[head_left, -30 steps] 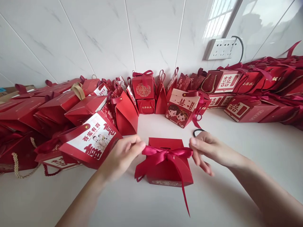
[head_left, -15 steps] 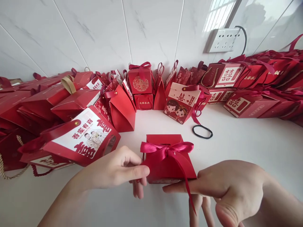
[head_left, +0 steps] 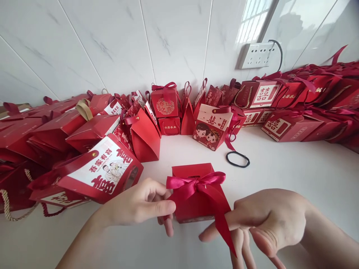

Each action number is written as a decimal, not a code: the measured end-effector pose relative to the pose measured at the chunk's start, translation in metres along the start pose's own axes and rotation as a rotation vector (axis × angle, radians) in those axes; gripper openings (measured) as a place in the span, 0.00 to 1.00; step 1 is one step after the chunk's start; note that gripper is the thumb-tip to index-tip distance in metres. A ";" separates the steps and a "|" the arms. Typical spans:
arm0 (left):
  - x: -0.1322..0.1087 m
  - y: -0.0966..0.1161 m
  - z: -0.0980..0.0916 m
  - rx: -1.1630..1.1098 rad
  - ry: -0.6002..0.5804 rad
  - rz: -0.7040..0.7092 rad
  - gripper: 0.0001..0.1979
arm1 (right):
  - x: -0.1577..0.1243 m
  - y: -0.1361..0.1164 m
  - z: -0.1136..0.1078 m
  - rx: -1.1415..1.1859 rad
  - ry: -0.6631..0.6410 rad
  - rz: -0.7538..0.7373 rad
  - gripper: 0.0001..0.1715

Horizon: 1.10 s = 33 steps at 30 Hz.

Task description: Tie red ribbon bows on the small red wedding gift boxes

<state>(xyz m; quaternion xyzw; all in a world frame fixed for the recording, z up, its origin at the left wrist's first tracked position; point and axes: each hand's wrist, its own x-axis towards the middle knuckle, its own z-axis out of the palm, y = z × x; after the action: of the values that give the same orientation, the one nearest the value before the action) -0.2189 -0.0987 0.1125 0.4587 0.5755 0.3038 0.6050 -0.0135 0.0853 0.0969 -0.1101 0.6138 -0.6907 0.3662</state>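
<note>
A small red gift box (head_left: 193,209) stands on the white table in front of me, with a shiny crimson ribbon (head_left: 206,180) tied in a bow across its upper front. My left hand (head_left: 148,203) is at the box's left side. Its thumb and fingers pinch together where the ribbon's left tail runs down from the bow. My right hand (head_left: 260,222) is at the lower right corner, fingers spread and pointing left and down. The ribbon's right tail drapes across its index finger, which is not closed on it. The fingertips of my left hand are partly hidden.
Many red gift boxes (head_left: 53,130) crowd the left, and more are stacked at the right (head_left: 297,125). A box with a cartoon couple (head_left: 210,130) stands behind the middle. Near it lies a black hair tie (head_left: 238,163). A socket panel (head_left: 256,56) is on the tiled wall.
The ribbon's right tail now lies broad and flat over my right index finger, where it hung narrow before. My left hand keeps its pinch. The view has shifted slightly.
</note>
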 end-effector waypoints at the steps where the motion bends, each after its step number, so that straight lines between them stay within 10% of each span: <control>1: 0.001 0.000 0.001 -0.012 0.000 0.009 0.16 | 0.000 0.002 0.000 0.008 0.000 -0.007 0.61; 11: 0.007 -0.002 0.004 -0.092 -0.010 0.089 0.17 | 0.009 0.018 0.001 0.324 -0.058 -0.277 0.47; 20: 0.006 -0.004 0.001 -0.106 0.016 0.099 0.15 | 0.008 -0.002 0.001 0.396 0.410 -0.205 0.18; 26: 0.010 -0.006 0.002 -0.150 0.004 0.123 0.13 | 0.009 -0.007 0.005 0.338 0.499 -0.149 0.32; 33: 0.012 -0.005 0.005 -0.147 -0.023 0.173 0.11 | 0.013 -0.011 0.020 0.040 0.812 0.122 0.24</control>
<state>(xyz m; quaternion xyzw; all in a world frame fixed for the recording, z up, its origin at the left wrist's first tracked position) -0.2128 -0.0905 0.1024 0.4647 0.5029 0.3910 0.6150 -0.0144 0.0615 0.1073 0.2153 0.7003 -0.6667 0.1367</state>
